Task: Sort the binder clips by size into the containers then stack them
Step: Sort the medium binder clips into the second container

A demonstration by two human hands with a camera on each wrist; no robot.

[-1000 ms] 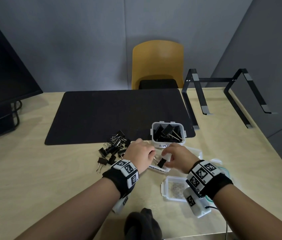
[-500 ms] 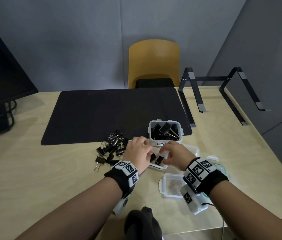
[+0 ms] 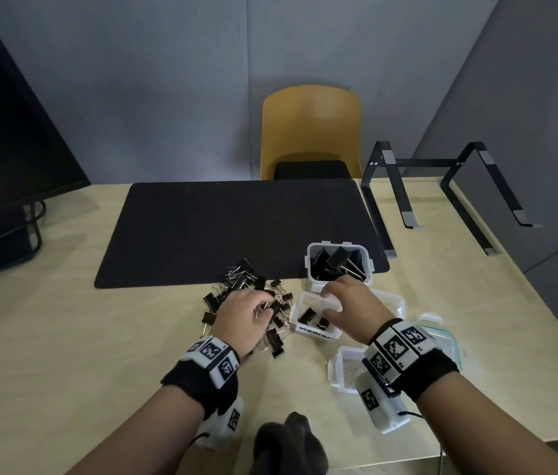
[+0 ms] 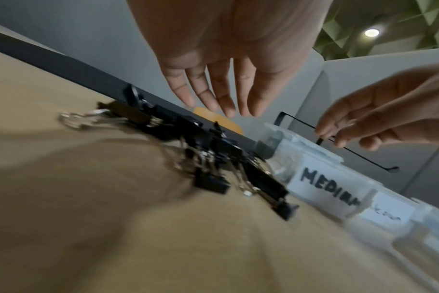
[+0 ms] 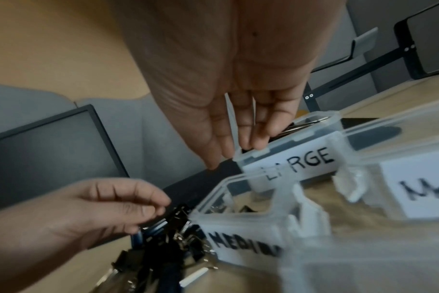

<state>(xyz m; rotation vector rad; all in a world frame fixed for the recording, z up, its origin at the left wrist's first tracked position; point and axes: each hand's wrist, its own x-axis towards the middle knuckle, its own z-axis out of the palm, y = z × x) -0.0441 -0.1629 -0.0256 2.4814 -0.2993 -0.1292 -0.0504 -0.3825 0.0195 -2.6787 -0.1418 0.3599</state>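
Note:
A pile of black binder clips (image 3: pixel 241 286) (image 4: pixel 213 158) lies on the wooden table just left of the clear container labelled MEDIUM (image 3: pixel 315 335) (image 4: pixel 331 188) (image 5: pixel 238 243), which holds a few clips. My left hand (image 3: pixel 264 308) (image 4: pixel 226 103) hovers over the pile with relaxed, empty fingers. My right hand (image 3: pixel 332 296) (image 5: pixel 243 146) is above the medium container's far edge. Its straight fingers reach the near rim of the LARGE container (image 3: pixel 306 265) (image 5: pixel 301 160), which is full of big clips. A third clear container (image 3: pixel 337 371) sits under my right wrist.
Clear lids (image 3: pixel 438 332) lie right of the containers. A black desk mat (image 3: pixel 236 228) covers the table's middle. A black laptop stand (image 3: pixel 425 186) is at the back right, a monitor (image 3: pixel 3 132) at the left, and a yellow chair (image 3: pixel 312 132) behind the table.
My right hand has let go of the clip it held over the medium container and moved toward the large one. My left hand has shifted left onto the pile.

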